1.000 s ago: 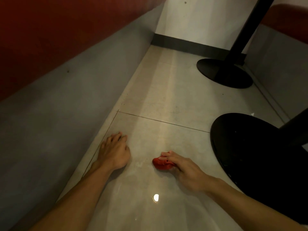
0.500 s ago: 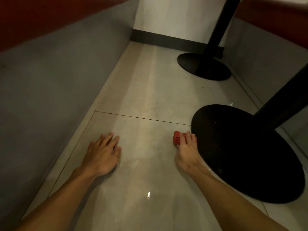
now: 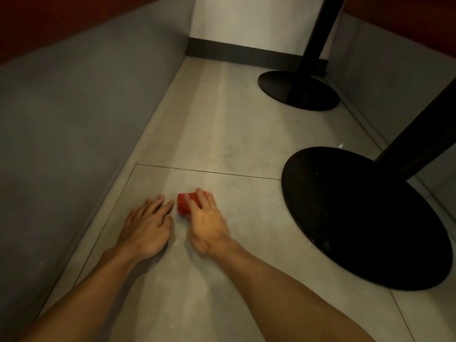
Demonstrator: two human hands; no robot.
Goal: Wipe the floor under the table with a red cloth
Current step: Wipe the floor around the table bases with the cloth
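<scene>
1. My left hand (image 3: pixel 148 225): palm down on the floor (image 3: pixel 222 134), fingers straight and spread, holding nothing. I judge it a prop for my weight while I lean in low.
2. My right hand (image 3: pixel 207 223): just beside the left, fingers curved over the red cloth (image 3: pixel 183 204), gripping it and pressing it to the tile. It is slightly blurred and the thumb is hidden.
3. The red cloth: bunched into a small wad on the floor under my right fingers, its left end showing between my two hands. It is wadded, I judge, to take pressure.
4. Tile joint (image 3: pixel 209 172): crosses just beyond the cloth. The tile past it shows dark specks and is likely unwiped.
5. Near table base (image 3: pixel 357 218): a black disc to the right, apart from my right hand, limiting the stroke on that side.
6. Grey panel (image 3: pixel 74 119): bounds the left side.
7. Far table base (image 3: pixel 298 91): stands near the skirting (image 3: pixel 246 51).
</scene>
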